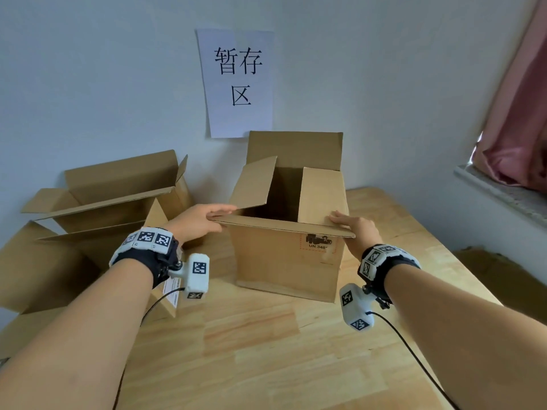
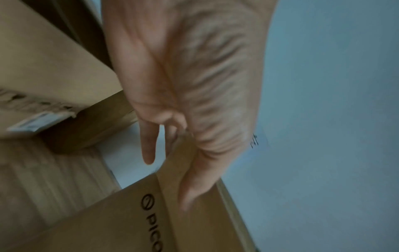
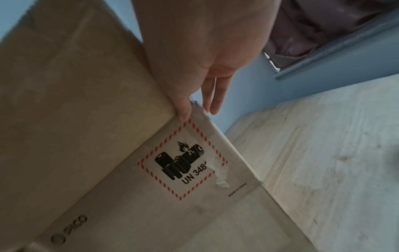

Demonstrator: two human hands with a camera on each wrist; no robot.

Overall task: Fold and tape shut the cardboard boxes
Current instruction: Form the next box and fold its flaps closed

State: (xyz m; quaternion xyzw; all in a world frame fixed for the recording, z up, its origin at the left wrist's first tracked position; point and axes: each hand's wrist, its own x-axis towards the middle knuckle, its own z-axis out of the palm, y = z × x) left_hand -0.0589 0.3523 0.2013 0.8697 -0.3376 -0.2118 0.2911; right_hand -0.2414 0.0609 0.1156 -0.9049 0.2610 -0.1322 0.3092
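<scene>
We are standing over a wooden table [image 1: 266,350] with an open cardboard box [image 1: 287,261] sitting upright near its middle, close to the wall. Our left hand [image 1: 195,221] is gripping the left end of the near flap [image 1: 284,226], fingers lying along the top and thumb tucked below the edge; in the left wrist view the fingers [image 2: 194,179] are stretching along the cardboard, with one finger hanging free of it. Our right hand [image 1: 355,229] is pinching the same flap at its right end, fingers resting on top and the thumb [image 3: 183,109] pressing the underside just above the red-bordered battery label [image 3: 183,160]. The near flap is lying roughly level, jutting toward us. The left flap [image 1: 254,182] is tilting up and inward, the right flap [image 1: 322,196] is leaning in over the opening, and the back flap [image 1: 296,146] is standing upright against the wall. To the left, other open boxes [image 1: 112,196] are sitting together, just beside our left wrist. A paper sign [image 1: 236,81] is hanging on the wall behind, and a pink curtain [image 1: 521,113] is hanging at the right.
</scene>
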